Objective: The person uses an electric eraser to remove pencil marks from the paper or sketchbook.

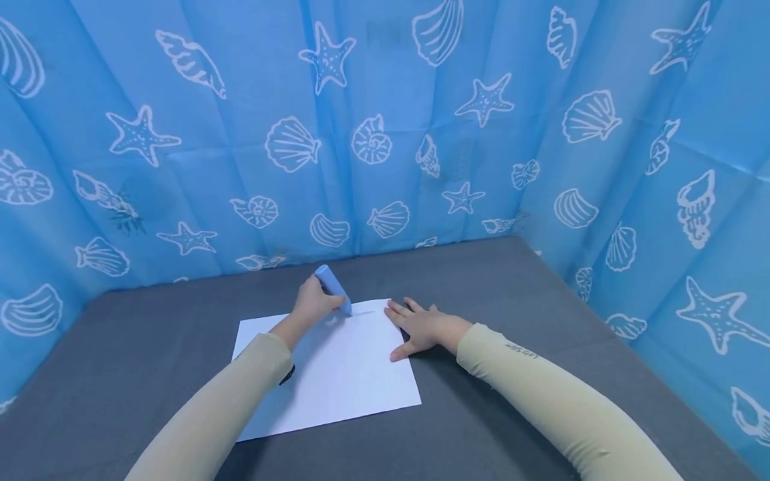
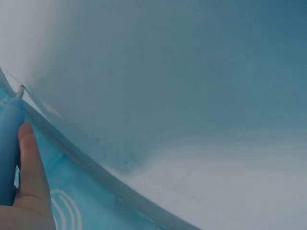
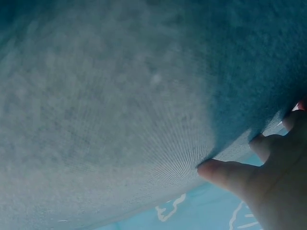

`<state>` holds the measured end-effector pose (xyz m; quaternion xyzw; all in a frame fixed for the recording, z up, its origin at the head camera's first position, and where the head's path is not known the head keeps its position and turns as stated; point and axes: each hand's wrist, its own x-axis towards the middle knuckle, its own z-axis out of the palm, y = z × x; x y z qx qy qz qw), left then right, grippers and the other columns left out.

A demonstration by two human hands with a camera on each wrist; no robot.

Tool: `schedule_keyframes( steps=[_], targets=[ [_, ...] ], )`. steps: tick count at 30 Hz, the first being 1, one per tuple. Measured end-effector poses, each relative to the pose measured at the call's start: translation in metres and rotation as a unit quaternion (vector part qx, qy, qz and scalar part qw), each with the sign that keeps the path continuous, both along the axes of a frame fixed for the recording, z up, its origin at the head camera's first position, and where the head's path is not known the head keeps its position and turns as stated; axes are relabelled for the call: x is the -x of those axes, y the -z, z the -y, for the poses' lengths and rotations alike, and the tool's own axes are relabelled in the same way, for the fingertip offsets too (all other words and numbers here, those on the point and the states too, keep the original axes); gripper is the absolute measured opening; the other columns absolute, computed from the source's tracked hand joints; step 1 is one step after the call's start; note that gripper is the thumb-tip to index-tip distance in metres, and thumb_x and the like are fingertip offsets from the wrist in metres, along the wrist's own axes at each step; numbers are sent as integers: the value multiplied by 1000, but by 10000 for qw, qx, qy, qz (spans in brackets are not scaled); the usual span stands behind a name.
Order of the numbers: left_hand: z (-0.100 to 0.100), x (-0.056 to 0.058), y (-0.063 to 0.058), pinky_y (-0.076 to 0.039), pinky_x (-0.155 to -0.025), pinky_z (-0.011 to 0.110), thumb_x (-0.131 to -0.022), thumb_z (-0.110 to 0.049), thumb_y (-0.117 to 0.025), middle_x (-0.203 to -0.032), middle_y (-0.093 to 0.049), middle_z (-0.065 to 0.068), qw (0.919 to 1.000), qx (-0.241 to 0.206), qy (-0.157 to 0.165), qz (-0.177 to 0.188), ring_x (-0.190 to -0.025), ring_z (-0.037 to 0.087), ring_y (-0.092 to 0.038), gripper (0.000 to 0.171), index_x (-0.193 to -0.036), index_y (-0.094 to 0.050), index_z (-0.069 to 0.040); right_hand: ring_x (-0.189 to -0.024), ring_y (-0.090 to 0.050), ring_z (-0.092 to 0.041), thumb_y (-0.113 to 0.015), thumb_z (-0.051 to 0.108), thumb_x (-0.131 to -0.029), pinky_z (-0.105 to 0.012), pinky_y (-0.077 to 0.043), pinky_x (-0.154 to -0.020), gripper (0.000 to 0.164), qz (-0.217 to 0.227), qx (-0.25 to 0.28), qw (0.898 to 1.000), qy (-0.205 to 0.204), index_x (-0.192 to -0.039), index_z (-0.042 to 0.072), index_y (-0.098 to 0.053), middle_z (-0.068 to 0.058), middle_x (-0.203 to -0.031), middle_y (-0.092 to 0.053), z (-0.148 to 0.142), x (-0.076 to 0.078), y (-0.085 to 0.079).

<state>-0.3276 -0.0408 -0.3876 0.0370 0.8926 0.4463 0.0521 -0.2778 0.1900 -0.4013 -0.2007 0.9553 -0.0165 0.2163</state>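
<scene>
A white sheet of paper (image 1: 343,381) lies on the grey cloth surface. My left hand (image 1: 314,300) grips a thick blue pen-like tool (image 1: 331,286) near the sheet's far edge. The tool leans, its narrow tip down at the paper, beside a faint thin line. In the left wrist view the thumb lies along the blue barrel (image 2: 8,148), and a slim metallic-looking tip shows; its exact kind is unclear. My right hand (image 1: 421,327) rests with spread fingers on the sheet's right edge. Only part of that hand (image 3: 276,177) shows in the right wrist view.
A blue curtain (image 1: 373,180) with white shells and starfish hangs behind the grey table (image 1: 481,280) and along its right side. A small dark object (image 1: 287,375) shows at the left sleeve's cuff. Pale sleeves cover both forearms.
</scene>
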Motion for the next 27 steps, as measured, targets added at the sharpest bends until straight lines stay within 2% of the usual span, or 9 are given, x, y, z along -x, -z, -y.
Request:
schedule_keyframes(
  steps=[3,9,16,23,27],
  targets=[
    [1,1,-2,-54,-83,41,-85,-10,-69,-110,-60,26,9998,0,-160,-114,-94,33,-64,50,-124,-44,9,-148,4,-30,-59,66,-84,-67,-12,-110,102,-19,32,10000,-32,-157,17,-7,0,-163,-1,0,0,0],
    [0,-4,-2,-55,-83,40,-85,-12,-70,-112,-60,25,9998,104,105,144,-92,31,-65,55,-128,-42,8,-148,4,-30,-60,67,-82,-66,-11,-111,104,4,38,10000,-27,-157,17,-8,0,-163,-2,-1,-2,-1],
    [-3,-1,-2,-50,-92,46,-86,-11,-69,-119,-57,28,9999,55,-40,-97,-105,37,-61,54,-128,-41,8,-148,2,-30,-59,68,-82,-67,-12,-110,104,-13,91,10000,-21,-157,17,-9,-1,-163,-3,-1,-2,-1],
    [4,-3,3,-55,-73,36,-85,-12,-71,-98,-64,20,9998,-9,171,33,-79,24,-65,43,-117,-48,5,-148,1,-29,-59,68,-82,-66,-13,-111,104,-30,17,10000,67,-157,18,-10,1,-163,-4,-1,-2,-1],
    [-1,0,3,-55,-75,36,-86,-13,-70,-102,-62,22,9999,-78,-112,-40,-81,27,-66,47,-121,-45,6,-148,2,-29,-58,68,-83,-65,-12,-111,103,-8,-13,10000,65,-157,18,-8,1,-163,-3,-1,-2,-1]
  ],
)
